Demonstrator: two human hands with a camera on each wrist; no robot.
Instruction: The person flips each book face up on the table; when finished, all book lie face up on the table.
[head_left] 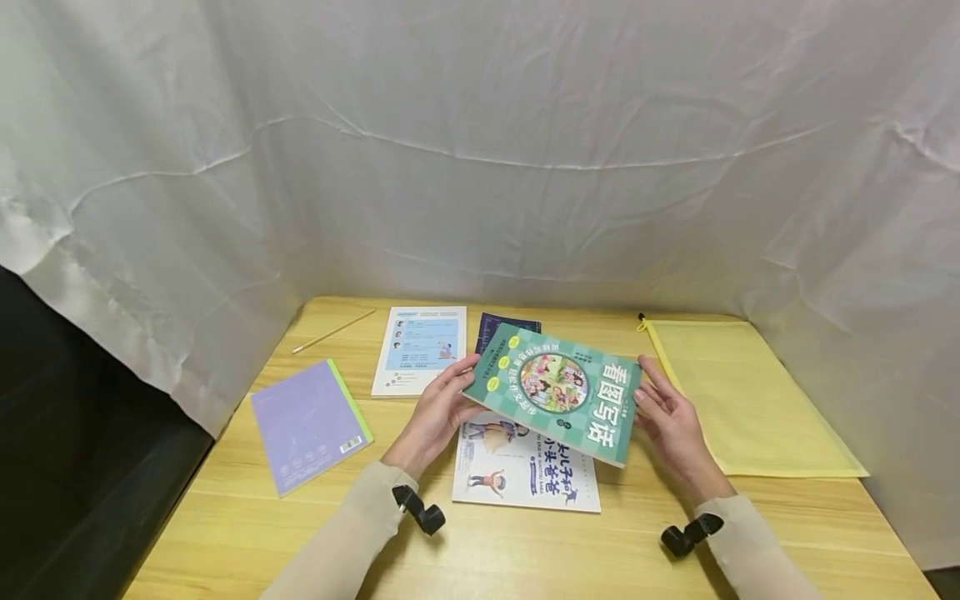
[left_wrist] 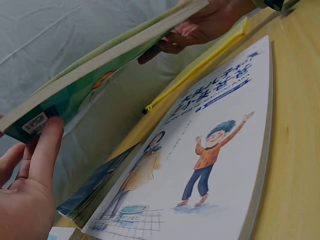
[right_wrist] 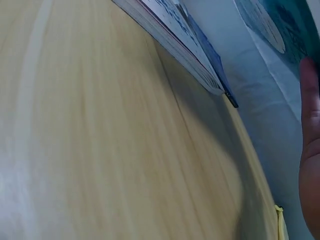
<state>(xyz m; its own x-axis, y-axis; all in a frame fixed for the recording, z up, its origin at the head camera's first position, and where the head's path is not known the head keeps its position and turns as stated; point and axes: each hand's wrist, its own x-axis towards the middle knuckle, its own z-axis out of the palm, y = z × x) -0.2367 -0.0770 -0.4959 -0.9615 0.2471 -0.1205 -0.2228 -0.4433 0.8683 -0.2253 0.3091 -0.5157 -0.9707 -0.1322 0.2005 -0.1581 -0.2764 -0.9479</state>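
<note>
Both hands (head_left: 437, 408) hold green bk (head_left: 553, 387) above white bk (head_left: 517, 487) on tbl (head_left: 555, 554).

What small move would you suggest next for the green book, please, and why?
Perhaps lower the green book flat onto the white book: the left hand and right hand hold it at opposite ends, tilted and raised above that book.

You are in what looks like a study booth: pale cloth (head_left: 525, 167) hangs beyond the far edge of the wooden surface (head_left: 540, 554), with a pencil (head_left: 333, 331) near its far left corner, a purple notebook (head_left: 310, 429) by the left edge and a green book (head_left: 555, 385) before you.
</note>
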